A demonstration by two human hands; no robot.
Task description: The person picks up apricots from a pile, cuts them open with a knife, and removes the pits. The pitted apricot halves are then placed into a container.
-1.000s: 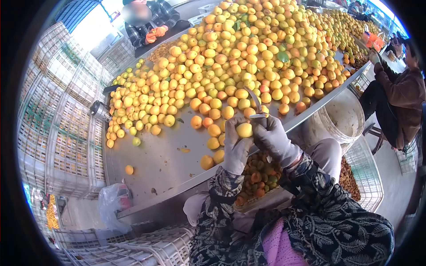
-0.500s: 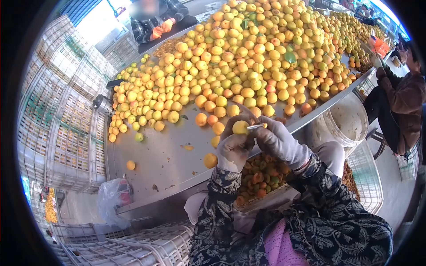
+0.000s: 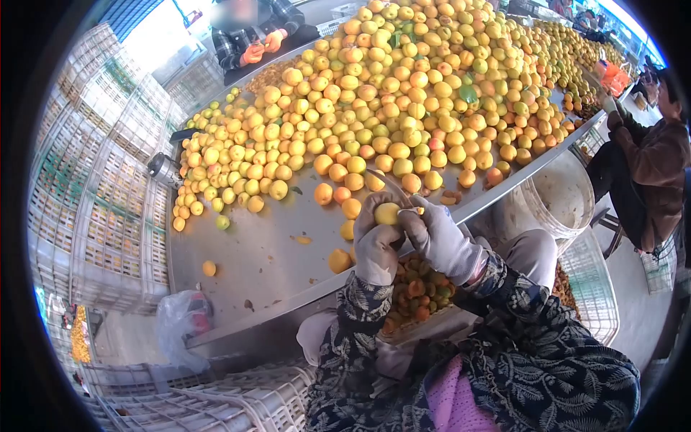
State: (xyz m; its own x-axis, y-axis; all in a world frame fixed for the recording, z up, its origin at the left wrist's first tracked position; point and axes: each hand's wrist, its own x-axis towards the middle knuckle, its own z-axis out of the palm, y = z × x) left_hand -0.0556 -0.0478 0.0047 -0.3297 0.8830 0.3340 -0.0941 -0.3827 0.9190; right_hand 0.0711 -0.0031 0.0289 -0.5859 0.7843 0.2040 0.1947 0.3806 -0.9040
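Observation:
My left hand [image 3: 376, 248], in a soiled pale glove, is closed around a yellow apricot [image 3: 387, 213]. My right hand [image 3: 443, 241], gloved as well, grips a small knife [image 3: 391, 186] with a thin curved blade rising beyond the fingers toward the pile. Both hands touch at the fruit, above the near edge of the metal table [image 3: 252, 248]. Most of the knife's handle is hidden in my right glove. Beneath the hands, a crate of cut apricots [image 3: 417, 288] shows between my knees.
A large heap of apricots [image 3: 403, 93] covers the table. White plastic crates [image 3: 119, 216] are stacked at left, and a white bucket [image 3: 565, 201] stands at right. One person in orange gloves [image 3: 263, 47] works across the table; another person [image 3: 651, 173] sits at right.
The apricot and knife have turned in my hands: the blade now points up and away, and the pale shaft seen at the fruit earlier is mostly hidden. The view has shifted slightly.

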